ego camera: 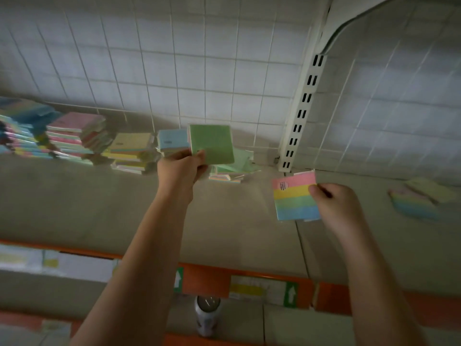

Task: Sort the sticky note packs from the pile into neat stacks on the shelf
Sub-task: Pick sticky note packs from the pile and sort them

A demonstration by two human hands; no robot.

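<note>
- The left hand (183,166) is raised over the shelf (99,208), its fingers and thumb grasping a green sticky note pack (212,144) by the lower left corner; the pack is tilted up toward the camera, in front of the stacks at the back.
- The right hand (334,203) pinches a striped pack (295,199) at its right edge — bands of pink, yellow, green and blue from top to bottom, held clear above the shelf surface.
- A small dark printed mark sits on the pink band of the striped pack, like a barcode; it is too blurred to read.
- Along the back of the shelf stand stacks of packs: a tall mixed stack (22,131) at far left, a pink-topped stack (77,136), a yellow-topped stack (132,152) and a blue-topped pack (173,139) just behind the left hand.
- A low loose pile with green sheets (234,168) lies just right of the left hand.
- Well to the right, a few pastel packs (419,198) lie on the shelf, blurred.
- The wire grid back panel (199,71) and a slotted white upright (303,108) rise behind.
- The orange shelf edge (207,278) carries price labels (252,288) and green tags with white arrows (291,294) — their text is illegible.
</note>
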